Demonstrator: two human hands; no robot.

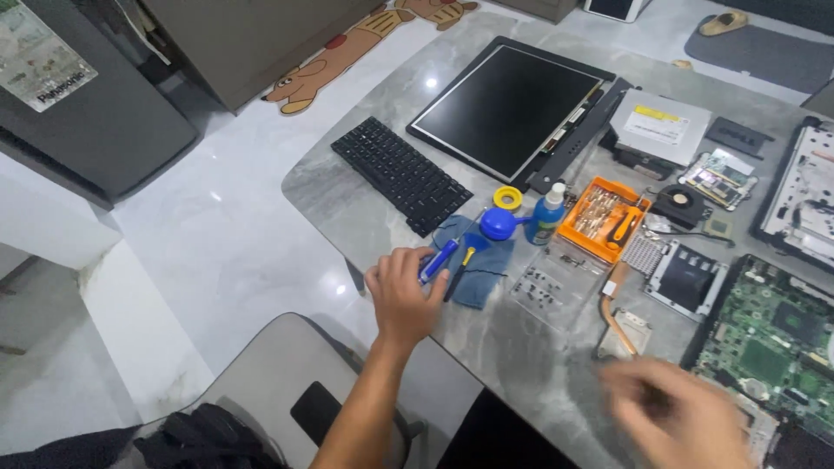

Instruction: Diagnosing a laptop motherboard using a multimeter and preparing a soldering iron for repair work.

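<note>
**Left hand on a blue screwdriver amid laptop parts**

The left hand lies on the grey bench, fingers curled around the blue handle of a screwdriver; the tool rests on a blue cloth near the bench's left edge; a second, yellow-tipped driver lies just beside it on the same cloth. The right hand hovers at the near right, too blurred to tell whether its fingers are apart or closed; nothing can be made out in it.

Just beyond the cloth stand a blue blower, a yellow ring and a blue bottle; to their right sits an orange bit case; its clear lid lies nearer, dotted with small screws. A black keyboard lies far left; a dark screen panel lies beyond it. A copper heat pipe sits near the right hand; a green circuit board lies at the right edge; a fan and a silver drive lie farther back.
</note>
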